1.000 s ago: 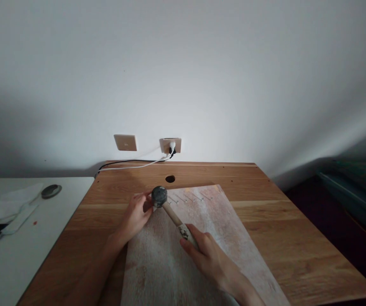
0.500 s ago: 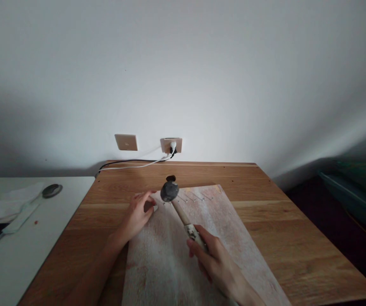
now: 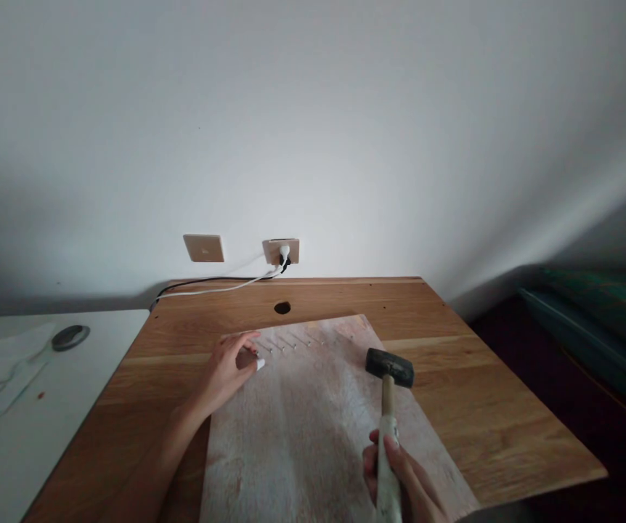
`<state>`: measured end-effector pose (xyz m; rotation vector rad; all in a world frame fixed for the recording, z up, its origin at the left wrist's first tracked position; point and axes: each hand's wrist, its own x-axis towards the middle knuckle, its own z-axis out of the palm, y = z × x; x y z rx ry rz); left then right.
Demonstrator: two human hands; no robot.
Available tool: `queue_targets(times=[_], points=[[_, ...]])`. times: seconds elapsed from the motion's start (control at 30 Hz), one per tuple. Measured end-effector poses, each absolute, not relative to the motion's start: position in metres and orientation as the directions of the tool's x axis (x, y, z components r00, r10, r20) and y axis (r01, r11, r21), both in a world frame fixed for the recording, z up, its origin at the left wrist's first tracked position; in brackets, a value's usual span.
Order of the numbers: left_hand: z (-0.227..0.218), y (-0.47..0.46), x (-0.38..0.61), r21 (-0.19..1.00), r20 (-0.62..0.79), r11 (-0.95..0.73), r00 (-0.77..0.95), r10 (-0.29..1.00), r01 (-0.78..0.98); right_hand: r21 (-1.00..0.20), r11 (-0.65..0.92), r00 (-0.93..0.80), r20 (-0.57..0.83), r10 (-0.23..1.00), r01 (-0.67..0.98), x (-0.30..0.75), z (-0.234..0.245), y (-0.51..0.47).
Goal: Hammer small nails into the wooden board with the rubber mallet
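A pale whitewashed board lies on a wooden desk. A row of several small nails stands along the board's far edge. My left hand rests at the board's far left corner, fingers curled beside the leftmost nail, and whether they pinch anything is unclear. My right hand grips the light handle of a hammer. Its dark head lies over the board's right edge, well away from the nails.
A round cable hole sits behind the board. A wall socket with a white plug feeds cables along the desk's back edge, beside a wall switch. A white table at the left holds cloths and a dark round lid.
My right hand has swung the hammer away from the nails, down and to the right, to the board's right edge. My left hand stays at the far left corner.
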<state>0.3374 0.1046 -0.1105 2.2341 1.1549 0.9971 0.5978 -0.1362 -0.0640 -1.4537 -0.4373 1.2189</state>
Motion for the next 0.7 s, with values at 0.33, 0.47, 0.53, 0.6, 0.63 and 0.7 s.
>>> queue_targets(times=[0.33,0.47,0.53,0.6,0.63,0.7], points=[[-0.106,0.102,0.334,0.666,0.441,-0.583,0.384,0.811,0.466,-0.811,-0.470,0.158,-0.545,0.823,-0.350,0.576,-0.087,-0.125],[-0.102,0.094,0.330,0.628,0.489,-0.613,0.369,0.790,0.479,-0.794,-0.494,0.101,-0.557,0.824,-0.354,0.572,-0.093,-0.120],[-0.100,0.087,0.325,0.600,0.503,-0.620,0.364,0.784,0.505,-0.765,-0.503,0.059,-0.570,0.820,-0.402,0.569,-0.093,-0.119],[-0.098,0.078,0.318,0.570,0.508,-0.629,0.375,0.776,0.529,-0.736,-0.509,0.024,-0.579,0.815,-0.447,0.569,-0.091,-0.120],[-0.096,0.073,0.314,0.556,0.507,-0.632,0.383,0.772,0.539,-0.734,-0.512,0.007,-0.575,0.818,-0.446,0.570,-0.090,-0.122],[-0.094,0.062,0.304,0.536,0.496,-0.640,0.408,0.767,0.551,-0.773,-0.511,-0.016,-0.547,0.837,-0.377,0.573,-0.089,-0.126]])
